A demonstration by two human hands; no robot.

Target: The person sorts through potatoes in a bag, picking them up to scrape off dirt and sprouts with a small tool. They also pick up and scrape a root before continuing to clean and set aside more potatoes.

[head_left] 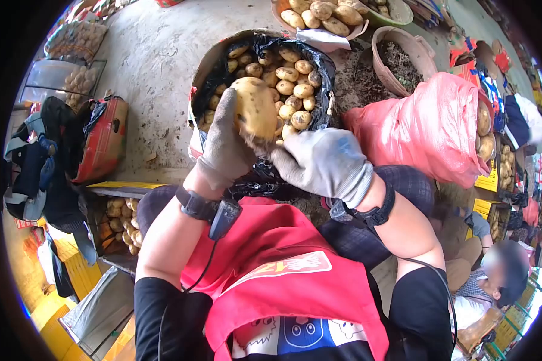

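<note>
A large, dirt-specked potato (pixel 254 109) is held in my left hand (pixel 226 144), which wears a grey work glove and wraps round its left side. Dark soil clings to the potato's lower end. My right hand (pixel 328 162), gloved too, is close by that lower end, thumb and fingers apart with nothing held between them; I cannot tell if the tips touch the potato. Both hands are over the near side of a round container (pixel 200 72) lined with a black plastic bag (pixel 326 72). Inside lie several smaller potatoes (pixel 288 74).
A pink sack (pixel 415 129) with potatoes at its mouth lies to the right. Behind it is a tub (pixel 379 51) holding soil. Another basin (pixel 361 29) of large potatoes is at the top. A red carton (pixel 105 138) stands left. A person (pixel 494 283) sits at lower right.
</note>
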